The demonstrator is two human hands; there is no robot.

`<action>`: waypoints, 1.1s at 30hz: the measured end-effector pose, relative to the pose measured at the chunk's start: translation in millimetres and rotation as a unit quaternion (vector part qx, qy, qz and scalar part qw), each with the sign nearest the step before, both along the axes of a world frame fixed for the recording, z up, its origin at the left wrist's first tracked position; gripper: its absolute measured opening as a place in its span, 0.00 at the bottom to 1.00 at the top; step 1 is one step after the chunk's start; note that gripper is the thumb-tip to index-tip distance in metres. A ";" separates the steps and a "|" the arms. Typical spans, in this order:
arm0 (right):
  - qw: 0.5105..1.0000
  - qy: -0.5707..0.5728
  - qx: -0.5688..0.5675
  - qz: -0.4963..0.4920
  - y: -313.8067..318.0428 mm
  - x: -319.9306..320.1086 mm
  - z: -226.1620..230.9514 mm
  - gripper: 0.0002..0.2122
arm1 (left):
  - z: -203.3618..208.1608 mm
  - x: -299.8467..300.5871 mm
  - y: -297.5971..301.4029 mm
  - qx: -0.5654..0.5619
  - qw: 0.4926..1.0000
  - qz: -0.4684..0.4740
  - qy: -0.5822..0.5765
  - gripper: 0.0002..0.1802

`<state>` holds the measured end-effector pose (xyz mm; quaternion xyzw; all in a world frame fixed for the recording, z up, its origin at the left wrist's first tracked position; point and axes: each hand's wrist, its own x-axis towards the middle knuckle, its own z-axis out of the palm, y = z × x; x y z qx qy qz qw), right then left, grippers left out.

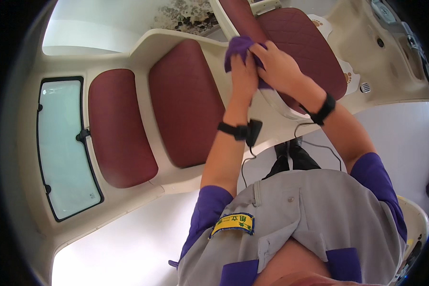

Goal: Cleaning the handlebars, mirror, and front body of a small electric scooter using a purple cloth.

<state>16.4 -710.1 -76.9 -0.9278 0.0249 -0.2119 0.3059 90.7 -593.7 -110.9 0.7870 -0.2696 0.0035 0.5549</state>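
A crumpled purple cloth is bunched between my two hands, beside the backrest of the front seat. My left hand has its fingers closed on the cloth from the near left side. From the right, my right hand reaches over with bent fingers and grips it too. A lower bit of the cloth shows under my right palm. Beneath and behind the hands are the dark red front backrest and the quilted front seat cushion. Both wrists carry black straps with thin cables.
To the left are a dark red rear seat cushion, a rear backrest and a black-framed window, all in a cream vehicle body. A cream dashboard lies at the far right. White footprint-marked mats edge the front seat.
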 end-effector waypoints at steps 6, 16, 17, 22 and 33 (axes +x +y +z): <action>0.997 0.039 0.062 0.025 12.5 -104.1 -13.0 0.20 | -13.2 -112.7 22.7 0.004 0.996 -0.039 -0.085 0.19; 0.991 0.056 0.092 0.074 -17.2 -103.6 -27.3 0.20 | 25.9 -96.0 10.2 0.139 0.959 -0.117 -0.217 0.20; 0.992 0.048 0.091 0.075 -21.4 -92.1 -19.2 0.20 | 26.4 -81.0 7.1 0.140 0.959 -0.120 -0.215 0.20; 0.992 0.060 0.060 0.090 -35.5 -15.3 5.9 0.20 | 19.2 -13.3 -5.9 0.141 0.961 -0.082 -0.225 0.19; 0.993 0.031 0.049 0.099 -39.1 62.2 1.3 0.18 | 18.0 53.8 -9.1 0.042 0.991 -0.024 -0.127 0.14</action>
